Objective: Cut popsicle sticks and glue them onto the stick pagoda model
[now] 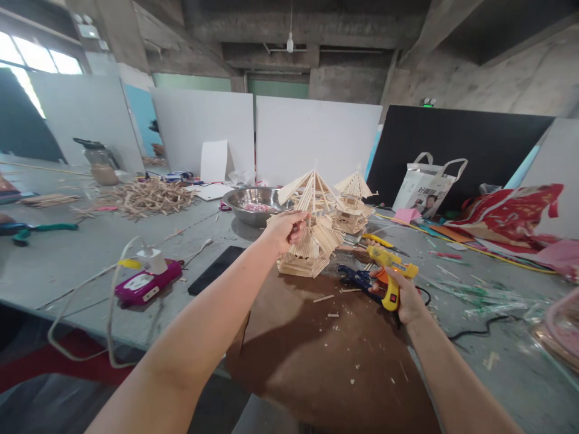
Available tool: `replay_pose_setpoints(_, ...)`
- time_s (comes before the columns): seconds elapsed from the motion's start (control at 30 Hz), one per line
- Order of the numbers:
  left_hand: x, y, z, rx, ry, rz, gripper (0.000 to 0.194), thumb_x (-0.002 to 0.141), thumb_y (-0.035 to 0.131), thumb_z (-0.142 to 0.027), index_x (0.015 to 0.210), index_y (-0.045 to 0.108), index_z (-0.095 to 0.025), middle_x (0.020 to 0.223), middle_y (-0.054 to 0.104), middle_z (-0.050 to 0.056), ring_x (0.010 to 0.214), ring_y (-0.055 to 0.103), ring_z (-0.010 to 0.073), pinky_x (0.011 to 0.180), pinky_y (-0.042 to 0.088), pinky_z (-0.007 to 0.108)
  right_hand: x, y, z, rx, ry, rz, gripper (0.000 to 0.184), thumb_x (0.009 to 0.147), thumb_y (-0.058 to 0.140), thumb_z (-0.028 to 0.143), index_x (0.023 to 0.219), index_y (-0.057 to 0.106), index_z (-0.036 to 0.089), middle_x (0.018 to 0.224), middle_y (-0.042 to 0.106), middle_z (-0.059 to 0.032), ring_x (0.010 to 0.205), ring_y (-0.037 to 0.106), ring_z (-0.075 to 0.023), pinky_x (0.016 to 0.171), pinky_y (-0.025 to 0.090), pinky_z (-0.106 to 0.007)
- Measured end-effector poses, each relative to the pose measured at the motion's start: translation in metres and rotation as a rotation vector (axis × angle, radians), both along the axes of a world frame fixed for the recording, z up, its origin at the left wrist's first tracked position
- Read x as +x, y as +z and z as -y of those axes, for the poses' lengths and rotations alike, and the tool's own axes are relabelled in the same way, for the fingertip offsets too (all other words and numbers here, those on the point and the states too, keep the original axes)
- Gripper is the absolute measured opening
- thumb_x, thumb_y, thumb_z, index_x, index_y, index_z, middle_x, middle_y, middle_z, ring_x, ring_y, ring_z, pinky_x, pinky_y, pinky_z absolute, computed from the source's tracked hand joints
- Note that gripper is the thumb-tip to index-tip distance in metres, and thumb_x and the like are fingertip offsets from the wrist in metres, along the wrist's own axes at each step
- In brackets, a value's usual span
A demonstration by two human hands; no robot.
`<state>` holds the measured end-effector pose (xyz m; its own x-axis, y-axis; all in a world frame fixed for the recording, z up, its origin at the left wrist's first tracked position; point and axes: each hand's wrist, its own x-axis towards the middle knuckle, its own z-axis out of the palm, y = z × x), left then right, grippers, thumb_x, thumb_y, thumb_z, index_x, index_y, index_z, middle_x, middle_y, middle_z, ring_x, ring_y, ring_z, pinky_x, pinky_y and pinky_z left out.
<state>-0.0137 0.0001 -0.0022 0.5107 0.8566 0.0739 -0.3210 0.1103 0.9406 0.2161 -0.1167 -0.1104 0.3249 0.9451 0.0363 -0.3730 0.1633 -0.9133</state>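
Note:
My right hand (409,298) is wrapped round the handle of a yellow hot glue gun (389,296), its nozzle pointing left toward a tiered pavilion model (312,256) made of thin wooden sticks. With curled, pinched fingers, my left hand (287,232) reaches to the left side of the model, just under its pointed upper roof. Whatever those fingers hold is too small or hidden to make out. Behind and to the right stands a second stick pavilion (355,208). Blue-handled pliers (357,278) lie beside the glue gun, partly behind my right fingers.
A brown board (325,361) with stick scraps lies in front of me. Left are a black phone (215,271), a purple power strip (149,283) with cables and a stick pile (147,198). A metal bowl (246,217) stands behind; a white bag (425,187) sits back right.

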Motion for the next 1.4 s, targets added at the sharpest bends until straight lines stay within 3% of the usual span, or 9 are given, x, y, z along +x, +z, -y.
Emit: replay_pose_setpoints(1.4, -0.0076, 0.0029, 0.0014, -0.194, -0.201, 0.110, 0.012, 0.075, 0.041, -0.016, 0.075, 0.052, -0.011, 0.045, 0.040, -0.005, 0.028, 0.029, 0.0016, 0.028, 0.019, 0.015, 0.0008, -0.0015, -0.0006, 0.019, 0.008, -0.010, 0.018, 0.060, 0.060, 0.033, 0.069, 0.057, 0.017, 0.066, 0.063, -0.0010, 0.044, 0.053, -0.0109, 0.047, 0.047, -0.027)
